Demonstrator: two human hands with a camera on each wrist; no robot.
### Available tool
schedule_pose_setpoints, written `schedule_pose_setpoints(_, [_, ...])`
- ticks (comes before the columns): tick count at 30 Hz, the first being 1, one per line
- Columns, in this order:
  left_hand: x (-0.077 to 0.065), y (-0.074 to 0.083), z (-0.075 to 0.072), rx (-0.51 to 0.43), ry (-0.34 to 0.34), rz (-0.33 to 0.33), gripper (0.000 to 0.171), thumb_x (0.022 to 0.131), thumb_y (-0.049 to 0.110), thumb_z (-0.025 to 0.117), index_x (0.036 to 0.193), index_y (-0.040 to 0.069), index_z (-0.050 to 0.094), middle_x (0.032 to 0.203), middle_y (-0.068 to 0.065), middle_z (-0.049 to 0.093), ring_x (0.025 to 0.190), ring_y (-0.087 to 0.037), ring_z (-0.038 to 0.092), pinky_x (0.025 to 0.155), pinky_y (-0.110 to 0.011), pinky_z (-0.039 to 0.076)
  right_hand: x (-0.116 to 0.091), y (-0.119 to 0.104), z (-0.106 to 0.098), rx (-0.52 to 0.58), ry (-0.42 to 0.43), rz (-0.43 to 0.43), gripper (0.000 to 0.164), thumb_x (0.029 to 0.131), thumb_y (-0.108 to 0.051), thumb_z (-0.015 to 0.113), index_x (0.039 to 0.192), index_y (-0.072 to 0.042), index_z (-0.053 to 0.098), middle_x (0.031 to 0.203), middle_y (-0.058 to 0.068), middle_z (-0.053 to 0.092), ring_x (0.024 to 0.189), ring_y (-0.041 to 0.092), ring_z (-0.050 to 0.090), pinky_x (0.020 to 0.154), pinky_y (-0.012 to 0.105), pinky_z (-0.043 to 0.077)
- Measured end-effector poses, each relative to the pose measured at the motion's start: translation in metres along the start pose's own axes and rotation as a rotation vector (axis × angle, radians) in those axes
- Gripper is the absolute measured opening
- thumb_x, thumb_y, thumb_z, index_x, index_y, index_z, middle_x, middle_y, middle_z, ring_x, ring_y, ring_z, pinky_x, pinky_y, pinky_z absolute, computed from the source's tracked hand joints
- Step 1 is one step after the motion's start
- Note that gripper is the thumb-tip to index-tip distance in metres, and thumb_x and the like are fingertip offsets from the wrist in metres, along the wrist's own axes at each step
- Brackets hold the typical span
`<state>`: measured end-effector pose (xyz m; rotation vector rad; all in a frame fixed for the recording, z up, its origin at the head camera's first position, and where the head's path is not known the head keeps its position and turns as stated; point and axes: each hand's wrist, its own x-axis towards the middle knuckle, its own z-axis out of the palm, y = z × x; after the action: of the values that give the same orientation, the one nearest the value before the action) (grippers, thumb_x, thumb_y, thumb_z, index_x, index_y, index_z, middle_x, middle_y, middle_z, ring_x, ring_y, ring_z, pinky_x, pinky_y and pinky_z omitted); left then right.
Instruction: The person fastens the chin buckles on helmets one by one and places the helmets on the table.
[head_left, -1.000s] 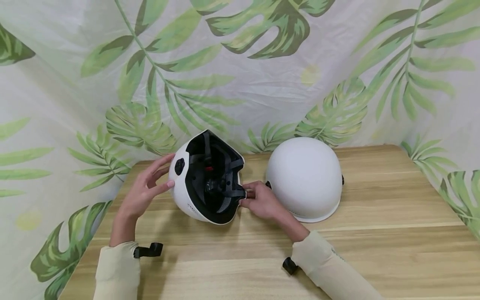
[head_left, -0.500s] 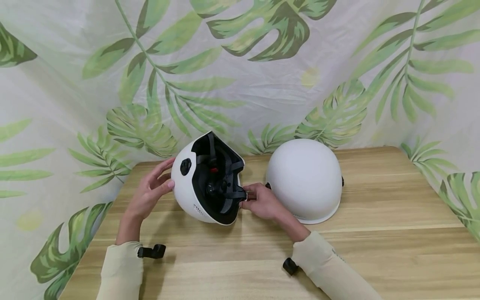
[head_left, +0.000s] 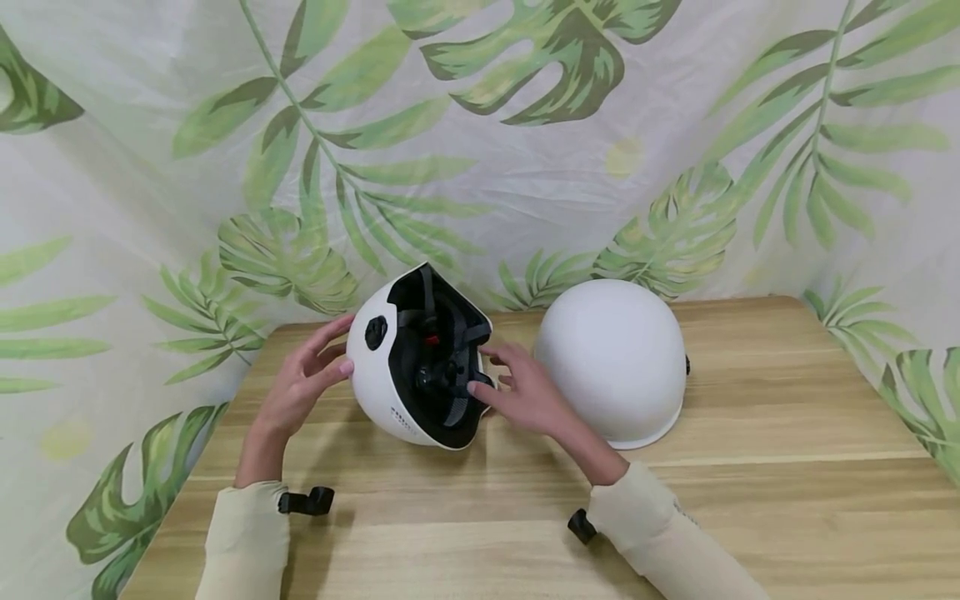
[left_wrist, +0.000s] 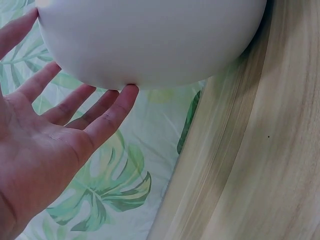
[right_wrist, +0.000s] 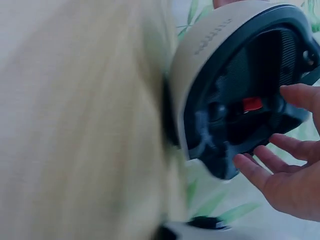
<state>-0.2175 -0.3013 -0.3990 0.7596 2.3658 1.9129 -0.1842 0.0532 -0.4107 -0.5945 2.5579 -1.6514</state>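
Note:
A white helmet [head_left: 378, 387] lies tilted on its side, its black-lined opening facing right. Inside show dark straps and a small red piece [right_wrist: 252, 104]. My left hand [head_left: 296, 387] touches the outside of the shell with spread fingertips; the left wrist view shows those fingers [left_wrist: 112, 117] nearly straight against it. Over at the opening, my right hand [head_left: 528, 392] has its fingers apart around the rim, thumb overlapping the lining. In the right wrist view, the right fingers [right_wrist: 255, 170] are extended beside the rim, pinching nothing.
A second white helmet [head_left: 611, 362] sits dome up just right of my right hand. Both helmets are on a wooden table [head_left: 450, 533]. A leaf-patterned cloth [head_left: 525, 208] hangs behind the table's back edge.
My right hand has let go of the strap end at the helmet's rim and spread its fingers. The tilted helmet and left hand have shifted slightly right.

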Motion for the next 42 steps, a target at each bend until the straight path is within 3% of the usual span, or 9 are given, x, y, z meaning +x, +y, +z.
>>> schedule_pose_setpoints(9, [-0.001,0.001,0.001,-0.010,0.007,0.009,0.062,0.103,-0.005,0.057,0.162,0.001,0.040,0.160,0.006,0.048,0.135,-0.013,0.056,0.098,-0.019,0.057,0.018,-0.056,-0.010,0.006,0.004,-0.119,0.063,0.100,-0.033,0.075,0.154,-0.009,0.054,0.154,0.010,0.054,0.143,0.028,0.055,0.117,0.043,0.051])
schedule_pose_setpoints(18, [0.000,0.002,0.001,-0.003,-0.001,0.000,0.062,0.103,-0.004,0.057,0.162,0.003,0.041,0.159,0.007,0.048,0.134,-0.013,0.056,0.097,-0.019,0.057,0.032,-0.093,-0.003,-0.033,-0.021,-0.175,0.066,0.099,-0.036,0.076,0.155,-0.009,0.053,0.156,0.010,0.053,0.143,0.029,0.055,0.114,0.038,0.054])
schedule_pose_setpoints(27, [0.000,0.001,-0.001,0.037,0.012,-0.016,0.062,0.103,-0.002,0.059,0.162,0.005,0.042,0.162,0.006,0.047,0.135,-0.011,0.056,0.098,-0.019,0.057,0.042,-0.110,0.014,-0.136,-0.056,-0.137,0.075,0.101,-0.047,0.070,0.163,-0.016,0.042,0.161,0.007,0.047,0.135,0.024,0.064,0.110,0.034,0.056])
schedule_pose_setpoints(35, [0.000,0.000,-0.002,0.052,0.015,-0.018,0.062,0.103,-0.002,0.059,0.162,0.005,0.042,0.161,0.007,0.047,0.134,-0.010,0.057,0.096,-0.019,0.058,0.043,-0.114,0.023,-0.229,-0.029,-0.146,0.068,0.101,-0.044,0.071,0.158,-0.013,0.049,0.152,0.006,0.055,0.123,0.017,0.064,0.101,0.028,0.056])
schedule_pose_setpoints(42, [0.000,0.001,-0.001,0.048,0.017,-0.012,0.062,0.103,-0.002,0.059,0.162,0.004,0.041,0.161,0.007,0.048,0.134,-0.008,0.057,0.097,-0.018,0.057,0.044,-0.112,0.024,-0.200,-0.011,-0.161,0.060,0.101,-0.036,0.073,0.153,-0.013,0.054,0.143,0.006,0.064,0.117,0.015,0.068,0.094,0.023,0.057])
